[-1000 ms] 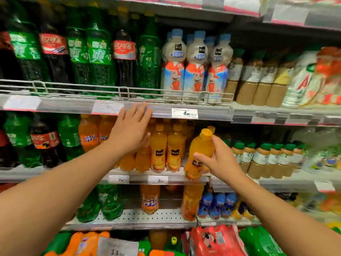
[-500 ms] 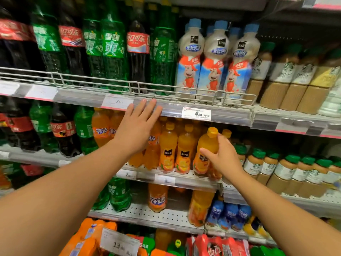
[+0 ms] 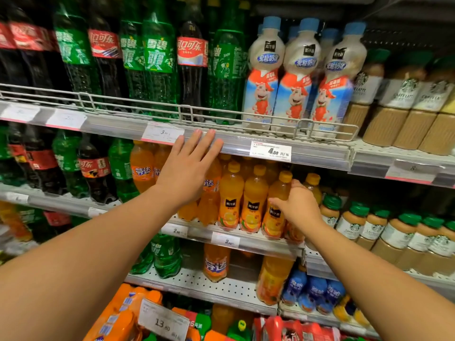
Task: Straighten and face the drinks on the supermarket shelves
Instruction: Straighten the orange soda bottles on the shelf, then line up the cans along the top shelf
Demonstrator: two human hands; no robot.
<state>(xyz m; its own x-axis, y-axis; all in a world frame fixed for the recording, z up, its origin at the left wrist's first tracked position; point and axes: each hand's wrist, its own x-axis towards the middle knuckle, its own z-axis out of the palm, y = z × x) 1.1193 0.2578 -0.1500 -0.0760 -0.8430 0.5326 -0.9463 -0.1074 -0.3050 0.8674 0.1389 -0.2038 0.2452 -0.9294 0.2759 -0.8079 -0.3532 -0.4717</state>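
Observation:
My right hand point(image 3: 299, 205) grips an orange juice bottle point(image 3: 277, 205) with a yellow cap, standing upright at the front edge of the middle shelf point(image 3: 256, 239). Two matching juice bottles point(image 3: 242, 200) stand just left of it, labels facing out. My left hand point(image 3: 189, 166) is flat and open, fingertips resting on the price rail of the upper shelf point(image 3: 236, 146), in front of orange Fanta bottles point(image 3: 142, 168). Another juice bottle point(image 3: 312, 183) stands partly hidden behind my right hand.
Cola and green Sprite bottles point(image 3: 157, 57) fill the upper shelf behind a wire guard, with white milk-drink bottles point(image 3: 298, 77) to the right. Coffee bottles with green caps point(image 3: 354, 222) stand right of the juice. Lower shelves hold soda, blue bottles and multipacks.
My right hand carried the juice bottle in from the aisle side and set it upright in line beside the other two. The left hand stayed on the rail. The view shifted closer.

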